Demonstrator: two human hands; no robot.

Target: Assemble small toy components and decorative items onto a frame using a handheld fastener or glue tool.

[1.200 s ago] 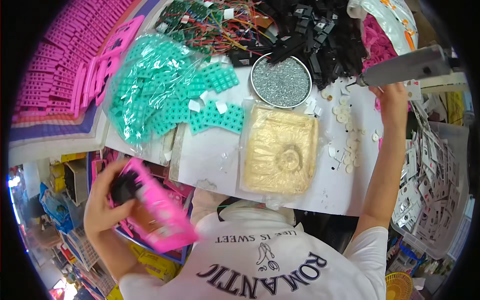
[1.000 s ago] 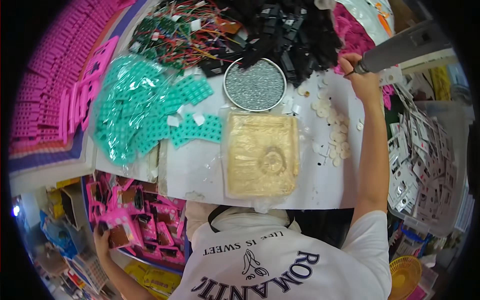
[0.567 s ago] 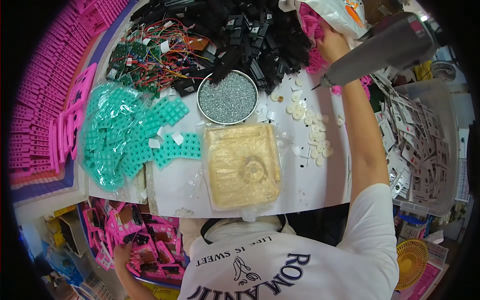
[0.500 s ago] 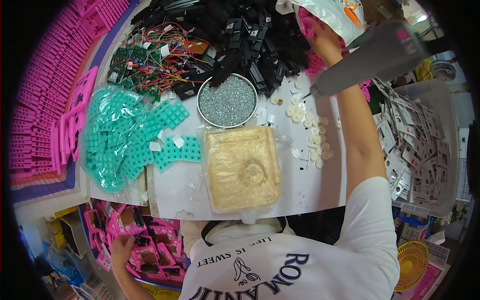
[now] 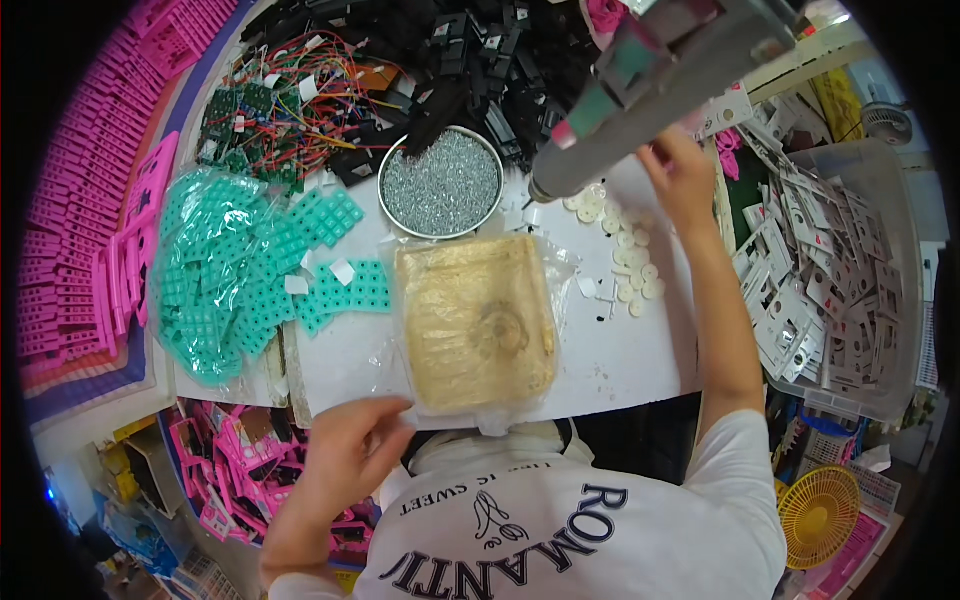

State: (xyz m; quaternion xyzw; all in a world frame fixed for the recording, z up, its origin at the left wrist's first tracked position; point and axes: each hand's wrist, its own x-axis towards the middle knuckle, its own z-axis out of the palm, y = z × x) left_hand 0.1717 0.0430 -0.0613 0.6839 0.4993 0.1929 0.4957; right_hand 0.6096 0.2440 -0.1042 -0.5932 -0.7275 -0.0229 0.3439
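Observation:
My left hand (image 5: 350,455) is over the table's front edge, left of a yellowish block wrapped in clear plastic (image 5: 470,330). Its fingers are bent, the thumb stands apart from them, and nothing shows in it. At the right of the table, my right hand (image 5: 685,180) is beside loose cream-coloured discs (image 5: 628,258). Its fingers are curled together; their tips are partly hidden, and what they hold cannot be made out. A grey electric screwdriver (image 5: 610,145) hangs in front, its bit above the table between a round tin of small screws (image 5: 442,185) and the discs.
Teal rubber keypads (image 5: 225,270) lie at left, partly bagged. Behind are wired green circuit boards (image 5: 260,120) and black plastic parts (image 5: 470,60). Pink casings (image 5: 75,230) are stacked far left; others fill a bin (image 5: 235,460) below. A clear tub (image 5: 900,250) holds white cards.
My left hand has risen from the pink casings to the table edge. My right hand has come back from the white bag toward the discs. The screwdriver has swung left.

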